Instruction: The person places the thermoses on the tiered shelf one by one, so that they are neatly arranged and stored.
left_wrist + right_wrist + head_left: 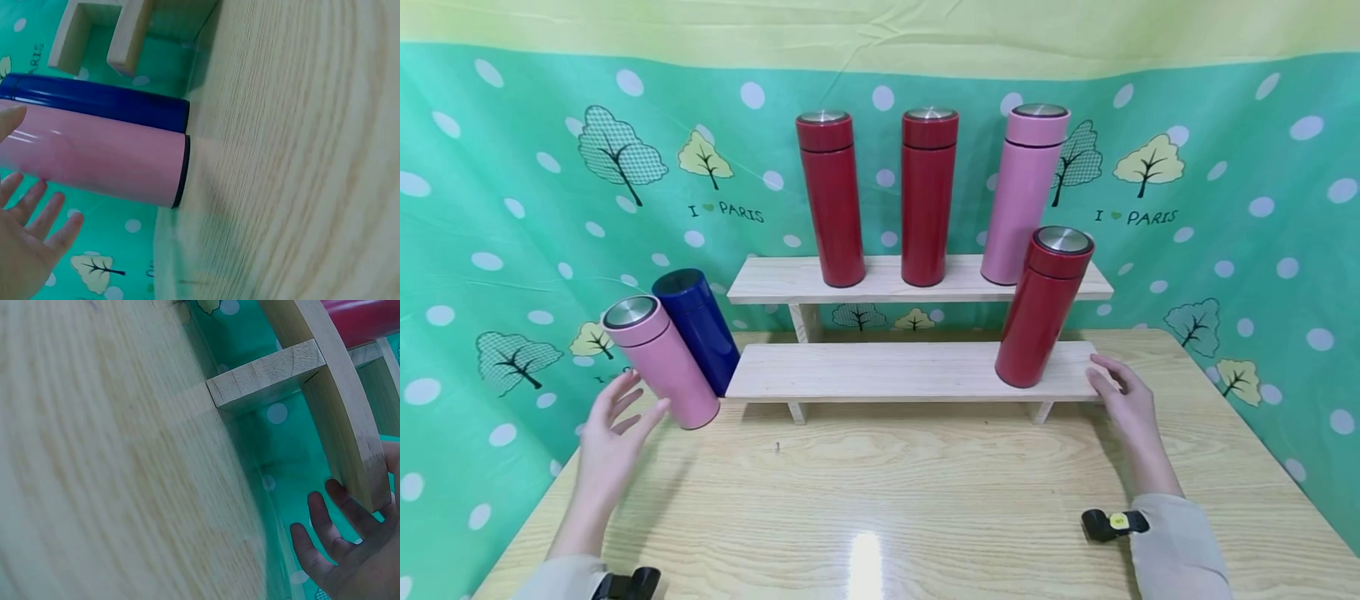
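A pink thermos bottle [662, 358] stands on the table at the left, with a dark blue bottle [698, 329] close behind it. My left hand [613, 429] is beside the pink bottle, thumb in front and spread fingers on its outer side. In the left wrist view those fingers [47, 219] are parted below the bottle's wall. At the right end of the lower wooden shelf [880, 371], my right hand [1127, 404] has its thumb and forefinger at the board's edge. The right wrist view shows its other fingers [320, 515] loosely extended near the underside. A red bottle [1045, 308] stands on that shelf's right part.
Two red bottles, one left [832, 200] and one central [929, 200], stand on the upper shelf [760, 279] with a pink bottle [1026, 196] to their right. Behind hangs a green patterned cloth [880, 225]. The light wooden table [955, 483] lies in front.
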`<state>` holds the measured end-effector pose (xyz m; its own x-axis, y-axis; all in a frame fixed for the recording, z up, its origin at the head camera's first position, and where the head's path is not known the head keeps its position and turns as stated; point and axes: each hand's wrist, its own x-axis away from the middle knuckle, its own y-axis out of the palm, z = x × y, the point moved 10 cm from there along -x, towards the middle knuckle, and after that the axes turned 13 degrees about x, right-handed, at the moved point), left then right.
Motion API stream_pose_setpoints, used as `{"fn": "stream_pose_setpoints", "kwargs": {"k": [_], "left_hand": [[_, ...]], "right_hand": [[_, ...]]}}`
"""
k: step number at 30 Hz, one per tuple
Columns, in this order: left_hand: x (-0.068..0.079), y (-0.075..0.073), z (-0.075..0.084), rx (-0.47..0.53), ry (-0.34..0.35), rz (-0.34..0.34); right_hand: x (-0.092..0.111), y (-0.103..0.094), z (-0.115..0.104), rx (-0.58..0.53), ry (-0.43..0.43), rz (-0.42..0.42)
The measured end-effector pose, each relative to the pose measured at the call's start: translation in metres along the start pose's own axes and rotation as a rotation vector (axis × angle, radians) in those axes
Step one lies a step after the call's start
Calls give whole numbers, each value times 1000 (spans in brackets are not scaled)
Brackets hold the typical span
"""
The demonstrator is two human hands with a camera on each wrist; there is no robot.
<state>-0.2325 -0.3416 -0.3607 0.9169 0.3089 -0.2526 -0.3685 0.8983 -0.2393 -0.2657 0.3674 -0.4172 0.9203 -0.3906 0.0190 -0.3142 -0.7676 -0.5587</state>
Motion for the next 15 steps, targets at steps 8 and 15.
{"fn": "stream_pose_setpoints", "kwargs": {"k": [8, 15], "left_hand": [[-15, 3, -13, 46, -42, 4], [-30, 8, -24, 104, -71, 10]], "right_hand": [[0, 2, 1, 9, 8, -8], [-1, 0, 0, 4, 9, -1]]}}
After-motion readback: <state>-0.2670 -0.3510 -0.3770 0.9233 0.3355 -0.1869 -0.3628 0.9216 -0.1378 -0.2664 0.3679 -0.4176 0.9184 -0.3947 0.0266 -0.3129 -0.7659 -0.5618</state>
